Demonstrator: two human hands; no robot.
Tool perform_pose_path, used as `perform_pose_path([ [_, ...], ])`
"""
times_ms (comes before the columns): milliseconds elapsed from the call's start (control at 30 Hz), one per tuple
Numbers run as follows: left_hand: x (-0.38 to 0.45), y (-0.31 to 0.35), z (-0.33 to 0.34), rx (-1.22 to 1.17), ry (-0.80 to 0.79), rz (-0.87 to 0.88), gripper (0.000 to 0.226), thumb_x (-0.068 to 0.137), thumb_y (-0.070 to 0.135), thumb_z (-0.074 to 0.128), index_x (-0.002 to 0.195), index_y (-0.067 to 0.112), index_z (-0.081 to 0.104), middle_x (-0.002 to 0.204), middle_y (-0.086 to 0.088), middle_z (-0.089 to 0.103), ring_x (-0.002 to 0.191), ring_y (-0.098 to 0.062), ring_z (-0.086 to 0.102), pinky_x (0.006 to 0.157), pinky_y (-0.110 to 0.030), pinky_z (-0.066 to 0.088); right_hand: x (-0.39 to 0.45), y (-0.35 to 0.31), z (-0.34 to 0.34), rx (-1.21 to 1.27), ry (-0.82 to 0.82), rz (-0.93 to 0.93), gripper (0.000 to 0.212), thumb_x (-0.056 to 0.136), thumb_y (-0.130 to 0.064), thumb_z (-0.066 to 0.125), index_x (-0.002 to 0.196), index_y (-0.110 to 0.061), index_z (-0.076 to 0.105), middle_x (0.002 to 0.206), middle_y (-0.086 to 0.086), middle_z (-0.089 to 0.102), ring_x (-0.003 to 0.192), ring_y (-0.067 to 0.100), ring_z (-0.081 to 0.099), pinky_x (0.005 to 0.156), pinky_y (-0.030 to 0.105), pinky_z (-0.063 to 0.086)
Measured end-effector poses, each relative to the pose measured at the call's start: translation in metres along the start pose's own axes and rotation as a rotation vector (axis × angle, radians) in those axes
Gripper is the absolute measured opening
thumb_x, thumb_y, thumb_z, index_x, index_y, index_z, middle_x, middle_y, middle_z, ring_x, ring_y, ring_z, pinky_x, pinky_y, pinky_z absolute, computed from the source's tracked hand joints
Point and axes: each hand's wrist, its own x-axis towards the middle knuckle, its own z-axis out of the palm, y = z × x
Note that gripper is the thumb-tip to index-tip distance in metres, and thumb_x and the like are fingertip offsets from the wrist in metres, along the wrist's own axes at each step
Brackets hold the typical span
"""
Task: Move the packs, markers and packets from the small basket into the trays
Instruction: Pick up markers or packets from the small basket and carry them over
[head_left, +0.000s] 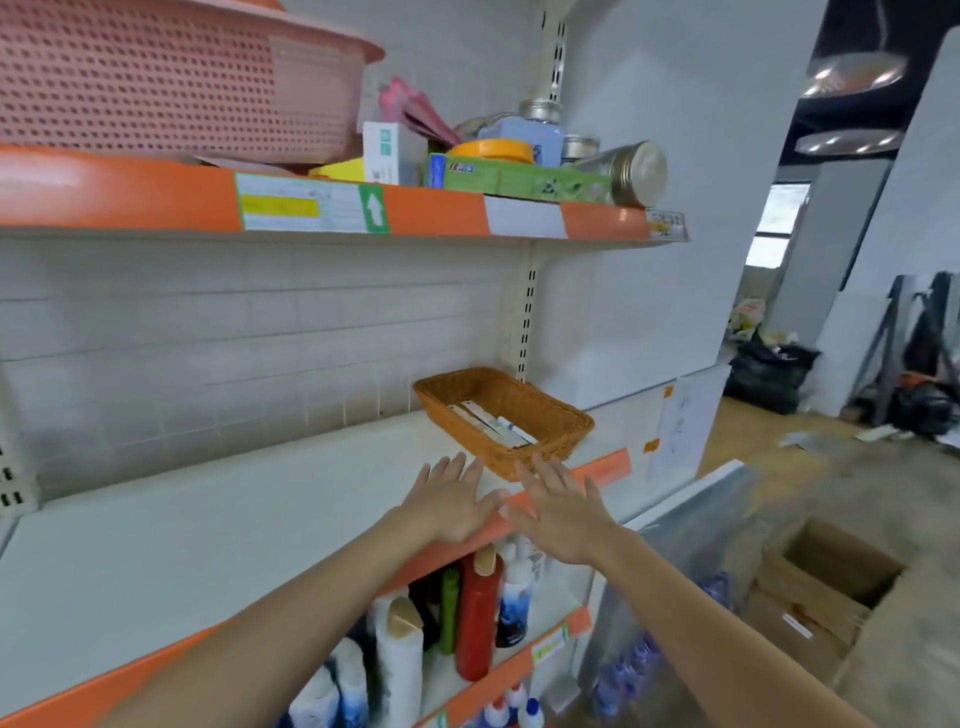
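Shop shelving, white boards with orange edge strips, against a white tiled back panel; middle shelf (218, 525) at chest level. Left hand (451, 501) and right hand (563, 512): both released, fingers straight and spread, holding nothing, hovering side by side over the shelf's front edge, just short of the small basket (558, 434). Small basket: brown wicker, rectangular, set at the right end of the same shelf, containing a few flat white packs (493, 422); their print is too small to read. Trays: not identifiable in this view. Handling note: likely best gripped by both short sides and drawn forward level, or emptied one pack at a time, since the flat packs lie loose. Upper shelf: pink perforated basket (156, 78), white box, green carton (519, 179) with blue-and-red lettering, illegible, jars. Shelf label (311, 203): yellow band, green panel with white upward arrow; text unreadable. Lower shelf: red bottle (477, 618), white bottles. Floor, right: open cardboard box (826, 577).
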Motion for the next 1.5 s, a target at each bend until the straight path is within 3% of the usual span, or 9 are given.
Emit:
perform_pose_path([
  [467, 0.142, -0.016, -0.032, 0.001, 0.074, -0.125, 0.071, 0.099, 0.058, 0.016, 0.154, 0.018, -0.005, 0.161, -0.009, -0.009, 0.148, -0.027, -0.009, 0.118, -0.041, -0.003, 0.146, 0.060, -0.042, -0.024, 0.058, -0.071, 0.067, 0.100, -0.058, 0.017, 0.155, -0.026, -0.006, 0.161, -0.001, -0.016, 0.148, 0.017, -0.014, 0.119, 0.046, -0.006],
  [1000, 0.213, -0.010, -0.027, 0.025, 0.060, -0.357, 0.067, 0.102, 0.049, 0.018, 0.154, 0.011, -0.001, 0.161, -0.010, -0.007, 0.148, -0.025, -0.006, 0.119, -0.040, -0.004, 0.258, 0.086, -0.033, -0.004, -0.102, -0.384, 0.065, 0.103, -0.051, 0.020, 0.155, -0.022, -0.006, 0.161, 0.002, -0.016, 0.148, 0.017, -0.014, 0.120, 0.036, -0.002],
  [1167, 0.231, 0.002, -0.019, 0.093, 0.102, -0.484, 0.065, 0.101, 0.047, 0.027, 0.151, 0.006, 0.017, 0.158, -0.013, 0.017, 0.146, -0.031, 0.013, 0.118, -0.042, 0.010, 0.280, 0.100, -0.033, 0.033, -0.137, -0.502, 0.065, 0.103, -0.046, 0.027, 0.156, -0.017, 0.003, 0.163, 0.004, -0.004, 0.149, 0.023, -0.001, 0.119, 0.037, 0.008],
  [1300, 0.239, 0.011, -0.016, 0.150, 0.089, -0.576, 0.056, 0.099, 0.040, 0.036, 0.143, 0.005, 0.035, 0.146, -0.013, 0.037, 0.136, -0.030, 0.028, 0.113, -0.040, 0.025, 0.291, 0.100, -0.029, 0.044, -0.134, -0.552, 0.061, 0.103, -0.036, 0.038, 0.153, -0.009, 0.017, 0.158, 0.010, 0.020, 0.145, 0.028, 0.018, 0.116, 0.038, 0.021],
  [1400, 0.246, 0.014, -0.017, 0.213, 0.041, -0.626, 0.051, 0.098, 0.039, 0.039, 0.136, 0.006, 0.046, 0.141, -0.013, 0.041, 0.132, -0.030, 0.029, 0.111, -0.040, 0.026, 0.300, 0.094, -0.023, 0.051, -0.116, -0.539, 0.053, 0.101, -0.031, 0.042, 0.146, -0.005, 0.031, 0.148, 0.014, 0.035, 0.138, 0.029, 0.027, 0.112, 0.037, 0.028],
  [1500, 0.253, 0.014, -0.014, 0.294, 0.017, -0.674, 0.049, 0.098, 0.040, 0.039, 0.132, 0.007, 0.052, 0.139, -0.014, 0.044, 0.130, -0.031, 0.029, 0.109, -0.040, 0.025, 0.302, 0.091, -0.022, 0.032, -0.086, -0.522, 0.046, 0.099, -0.028, 0.042, 0.138, -0.003, 0.039, 0.142, 0.014, 0.037, 0.134, 0.028, 0.029, 0.109, 0.034, 0.029],
])
